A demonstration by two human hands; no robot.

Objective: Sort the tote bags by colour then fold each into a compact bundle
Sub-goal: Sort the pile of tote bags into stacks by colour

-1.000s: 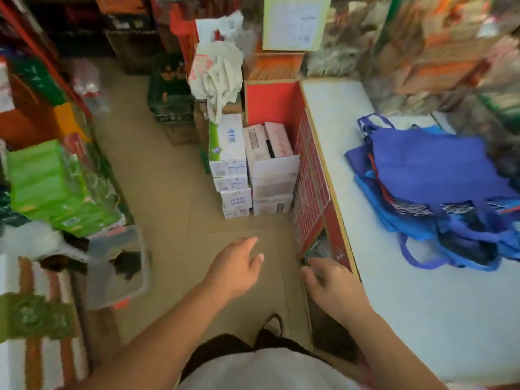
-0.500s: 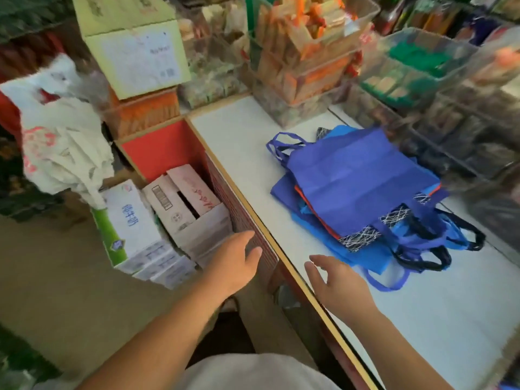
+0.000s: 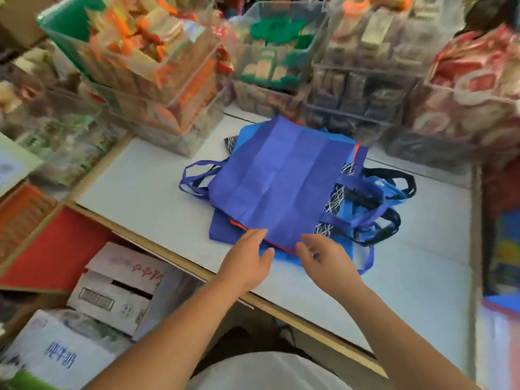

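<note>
Tote bags (image 3: pixel 284 178), a stacked blue pile, lie flat mid white counter (image 3: pixel 140 192), w/ L hand (image 3: pixel 244 266) & R hand (image 3: pixel 329 266) both open, fingers loosely spread, gripping nothing, at pile's near edge, contact unclear.

Low and to the left of my left hand (image 3: pixel 244 266): white carton (image 3: pixel 56 353), blue Chinese characters on its face, too blurred to read. Cardboard box (image 3: pixel 121 285) between carton and hand: red script characters on top and a dark framed label on its side, both illegible.
</note>
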